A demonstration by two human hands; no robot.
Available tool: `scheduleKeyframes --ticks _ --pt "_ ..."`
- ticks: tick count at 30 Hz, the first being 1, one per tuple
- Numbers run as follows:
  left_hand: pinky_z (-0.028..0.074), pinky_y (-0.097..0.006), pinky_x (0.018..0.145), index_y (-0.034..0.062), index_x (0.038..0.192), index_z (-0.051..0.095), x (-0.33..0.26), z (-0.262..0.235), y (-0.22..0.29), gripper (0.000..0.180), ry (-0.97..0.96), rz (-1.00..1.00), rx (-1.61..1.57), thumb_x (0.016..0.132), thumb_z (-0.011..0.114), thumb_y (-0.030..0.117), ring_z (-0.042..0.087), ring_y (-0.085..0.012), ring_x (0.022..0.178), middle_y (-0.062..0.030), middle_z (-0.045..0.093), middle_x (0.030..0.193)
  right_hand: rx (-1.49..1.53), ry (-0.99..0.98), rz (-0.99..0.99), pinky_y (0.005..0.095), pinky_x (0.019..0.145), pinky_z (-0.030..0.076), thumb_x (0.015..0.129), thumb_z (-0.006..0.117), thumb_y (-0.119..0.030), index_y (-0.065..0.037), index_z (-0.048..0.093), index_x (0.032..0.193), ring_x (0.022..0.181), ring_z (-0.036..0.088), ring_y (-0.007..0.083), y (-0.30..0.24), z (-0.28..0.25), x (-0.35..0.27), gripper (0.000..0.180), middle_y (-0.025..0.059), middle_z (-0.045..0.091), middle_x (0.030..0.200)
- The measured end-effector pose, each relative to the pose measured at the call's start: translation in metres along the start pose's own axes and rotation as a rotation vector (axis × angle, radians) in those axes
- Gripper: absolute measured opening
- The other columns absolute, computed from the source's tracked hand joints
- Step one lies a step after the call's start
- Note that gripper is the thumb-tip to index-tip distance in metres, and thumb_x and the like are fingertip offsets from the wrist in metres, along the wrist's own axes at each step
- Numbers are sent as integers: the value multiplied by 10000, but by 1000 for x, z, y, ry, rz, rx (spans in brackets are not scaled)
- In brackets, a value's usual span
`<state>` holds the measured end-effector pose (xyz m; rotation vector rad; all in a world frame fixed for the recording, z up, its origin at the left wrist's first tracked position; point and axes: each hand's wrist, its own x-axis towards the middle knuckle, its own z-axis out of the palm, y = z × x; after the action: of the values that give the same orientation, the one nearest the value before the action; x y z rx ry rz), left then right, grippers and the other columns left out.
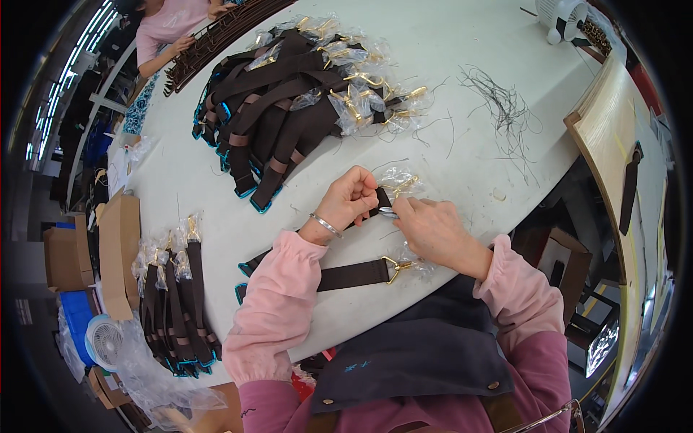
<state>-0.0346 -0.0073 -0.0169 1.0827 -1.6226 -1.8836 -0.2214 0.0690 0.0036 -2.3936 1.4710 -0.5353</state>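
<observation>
At a white worktable [462,43], the left hand [351,200] is closed in a fist around a dark brown strap [354,274], which runs down from the grip toward the table's near edge. The right hand [433,227] pinches a small metal tool [388,212] against the strap just beside the left fist. A plastic-wrapped gold clasp [401,182] lies just above both hands.

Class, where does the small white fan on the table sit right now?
In the head view, the fan sits at the table's far right edge, beyond the loose threads.
</observation>
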Motion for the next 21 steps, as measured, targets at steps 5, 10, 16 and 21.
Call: scheduleKeyframes --ticks 5,10,16,21 --pt "422 -183 431 52 932 450 1 0 1 173 3 -14 -3 823 578 12 518 -64 574 -18 540 727 -50 22 -55 358 443 463 653 606 -32 -24 452 805 601 617 249 1 3 0 217 87 562 686" --pt "436 -191 428 53 935 450 3 -3 17 174 -39 -80 130 822 576 11 539 -71 583 -22 544 731 -25 16 -64 368 435 454 645 614 -34 -24 458 825 611 620 252 0 6 0 238 94 562 708" --pt "504 -255 619 23 1053 528 24 17 100 239 -11 293 -12 817 566 9 598 -129 717 -44 600 817 938 112 314 280 424 407 820 578 -136 -57 485 928 514 535 149 8 -4 1 163 41 552 722" --pt "465 -294 708 38 991 579 8 -12 69 216 -60 265 769 776 599 32 592 -174 799 -77 614 885 1860 430 698 212 415 353 890 527 -207 -76 482 1037 497 443 66 44 -26 0 202 10 516 727"
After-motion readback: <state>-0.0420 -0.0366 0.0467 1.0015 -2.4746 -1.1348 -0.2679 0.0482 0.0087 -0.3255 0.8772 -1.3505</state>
